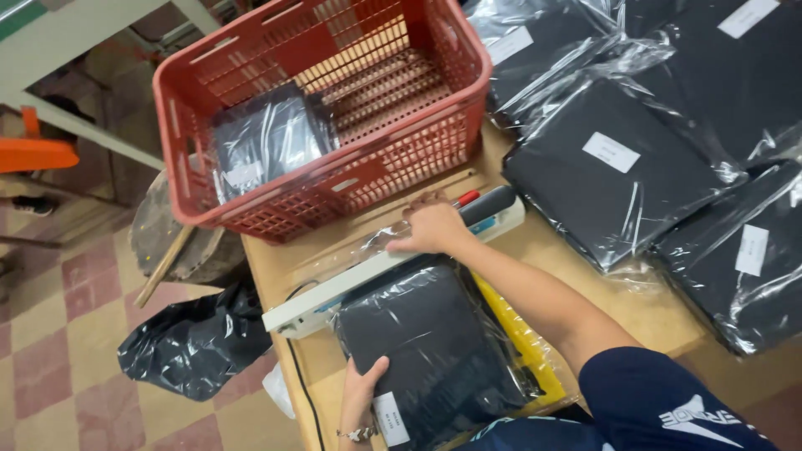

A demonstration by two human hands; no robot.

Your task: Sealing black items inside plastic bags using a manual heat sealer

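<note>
Our right hand (430,227) presses flat on the long white sealer bar (368,276). Our left hand (361,392) grips the glossy black plastic-wrapped packet (434,342). Far left, a red lattice basket (418,159) overhangs the wooden tabletop (551,250).

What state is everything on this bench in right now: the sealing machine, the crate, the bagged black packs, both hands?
Heat sealer: arm pressed down.
Right hand: flat on the sealer arm.
Left hand: gripping the bagged black pack, whose open end lies under the arm.
Red crate: holds one bagged pack.
Finished packs: stacked flat, overlapping.
</note>
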